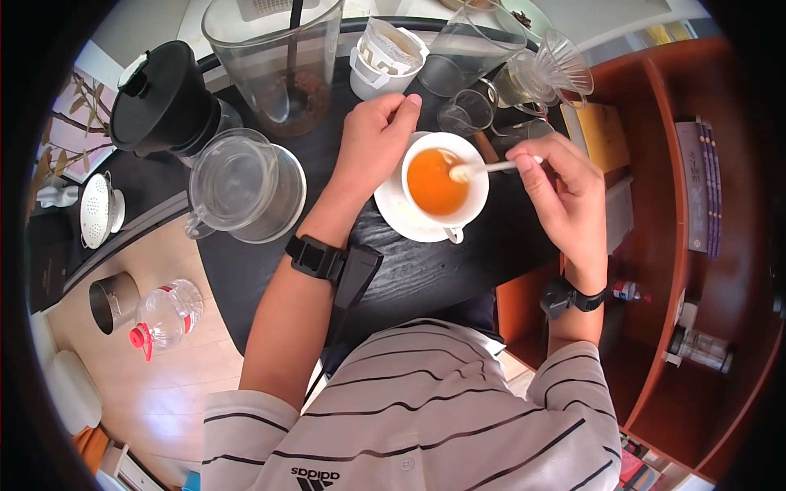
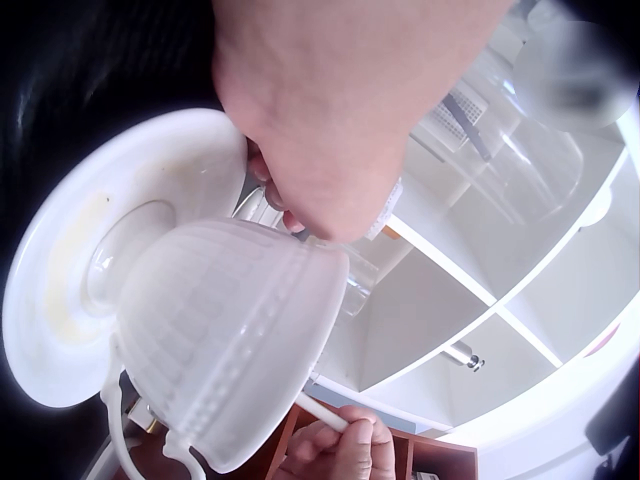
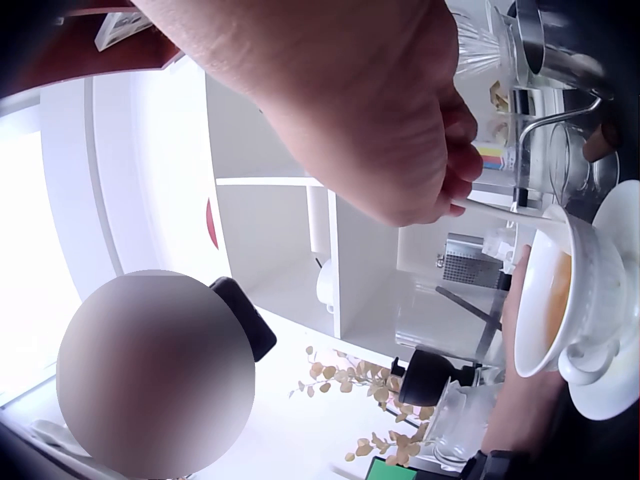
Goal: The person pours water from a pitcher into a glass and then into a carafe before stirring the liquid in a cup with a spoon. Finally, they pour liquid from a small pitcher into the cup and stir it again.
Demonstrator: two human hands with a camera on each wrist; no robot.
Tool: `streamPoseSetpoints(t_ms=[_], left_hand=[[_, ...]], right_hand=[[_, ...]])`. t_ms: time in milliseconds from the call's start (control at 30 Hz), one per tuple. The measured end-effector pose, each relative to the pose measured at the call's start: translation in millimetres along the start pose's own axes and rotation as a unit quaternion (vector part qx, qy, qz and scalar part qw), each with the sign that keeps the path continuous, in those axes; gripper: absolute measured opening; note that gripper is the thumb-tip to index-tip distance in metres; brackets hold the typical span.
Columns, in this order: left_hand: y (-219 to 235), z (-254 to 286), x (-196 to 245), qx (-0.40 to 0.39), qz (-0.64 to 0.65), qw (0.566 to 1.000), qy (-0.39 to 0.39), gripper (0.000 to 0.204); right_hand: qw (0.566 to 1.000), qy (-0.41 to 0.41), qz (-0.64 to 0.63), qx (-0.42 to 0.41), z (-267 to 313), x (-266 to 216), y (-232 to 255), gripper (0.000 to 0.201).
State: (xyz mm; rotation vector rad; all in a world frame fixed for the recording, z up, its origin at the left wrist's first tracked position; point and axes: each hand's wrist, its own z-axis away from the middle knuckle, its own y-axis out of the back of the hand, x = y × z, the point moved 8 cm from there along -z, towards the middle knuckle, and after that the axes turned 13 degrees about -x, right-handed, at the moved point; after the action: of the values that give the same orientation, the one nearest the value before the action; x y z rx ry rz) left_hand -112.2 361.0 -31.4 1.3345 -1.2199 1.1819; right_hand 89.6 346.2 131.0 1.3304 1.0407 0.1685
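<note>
Nearest you, a black wood-grain table (image 1: 409,274) bears a white porcelain saucer (image 1: 393,214), with the ribbed white teacup (image 2: 230,320) on it, its handle toward you and amber liquid (image 1: 434,184) inside. Your right hand (image 1: 569,192) pinches the slim white spoon (image 1: 491,166) by its handle, thumb against fingers, no visible gap; its tip is in the liquid. Your left hand (image 1: 378,141) is at the saucer's left side, fingers partly bent, nothing visibly held; can't tell if it touches the saucer. Step in hand looks like stirring. Next move calls for a light pinch and small circles clear of the rim, cup steady. To the left, a lidded clear glass pitcher (image 1: 233,180); farther off, a white cup with side tabs (image 1: 383,80) holding a paper drip bag (image 1: 389,49), and a tall clear glass vessel (image 1: 270,74).
</note>
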Motion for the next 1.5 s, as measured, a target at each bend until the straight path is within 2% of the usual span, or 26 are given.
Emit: streamPoseSetpoints(t_ms=[67,133,267,333,400,467,600,667,767,867,933,1033,1200,1267,1300,1400,1500], left_hand=[[0,-1,0,-0.001,-0.006,1.0,-0.002,0.044],[0,-2,0,0.001,-0.015,1.0,-0.008,0.043],[-1,-2,-1,-0.003,-0.007,1.0,-0.008,0.043],[0,0,0,-0.002,-0.003,1.0,-0.001,0.043],[-1,1,3,0.002,0.003,1.0,-0.008,0.044],[-1,1,4,0.005,0.008,1.0,-0.017,0.045],[-2,0,4,0.005,0.001,1.0,-0.019,0.045],[-1,-1,3,0.004,-0.002,1.0,-0.022,0.045],[-1,-1,2,0.0,-0.012,1.0,-0.007,0.043],[0,0,0,0.001,-0.004,1.0,0.001,0.043],[-1,0,1,0.0,-0.001,1.0,-0.011,0.045],[-1,-1,2,0.0,-0.005,1.0,-0.022,0.046],[-1,-1,2,0.0,-0.006,1.0,-0.019,0.044],[-2,0,3,0.001,0.002,1.0,-0.026,0.045],[-2,1,4,0.001,0.005,1.0,-0.018,0.045],[0,0,1,0.002,0.01,1.0,-0.012,0.045],[-1,-1,-1,-0.001,0.007,1.0,-0.016,0.046]], right_hand=[[0.996,0.009,-0.077,-0.044,3,4,-9,0.005],[0.993,-0.001,-0.103,-0.056,1,1,-17,0.006],[0.994,0.03,-0.092,-0.041,-8,-6,-21,0.009],[0.999,0.025,-0.026,0.012,-11,-10,-9,0.009],[1.0,0.021,0.0,0.019,-9,-12,-2,0.008],[0.999,-0.021,0.028,-0.029,-7,-5,-2,0.007],[0.995,0.009,-0.057,-0.076,0,-4,-16,0.009],[0.995,0.019,-0.066,-0.066,-3,-9,-21,0.01],[0.999,0.048,-0.018,-0.008,-8,-16,-11,0.009],[1.0,0.019,0.024,0.007,-7,-13,0,0.008],[1.0,0.004,0.031,-0.006,-2,-9,2,0.008],[0.995,-0.008,-0.055,-0.083,2,-4,-11,0.008],[0.993,0.014,-0.095,-0.064,-5,-10,-20,0.009],[0.998,0.038,-0.045,-0.007,-10,-15,-8,0.01],[0.999,0.019,-0.026,0.011,-10,-16,-3,0.009],[1.0,-0.004,0.013,-0.01,-8,-7,3,0.008],[0.997,-0.018,-0.04,-0.07,-4,-6,-6,0.008]])
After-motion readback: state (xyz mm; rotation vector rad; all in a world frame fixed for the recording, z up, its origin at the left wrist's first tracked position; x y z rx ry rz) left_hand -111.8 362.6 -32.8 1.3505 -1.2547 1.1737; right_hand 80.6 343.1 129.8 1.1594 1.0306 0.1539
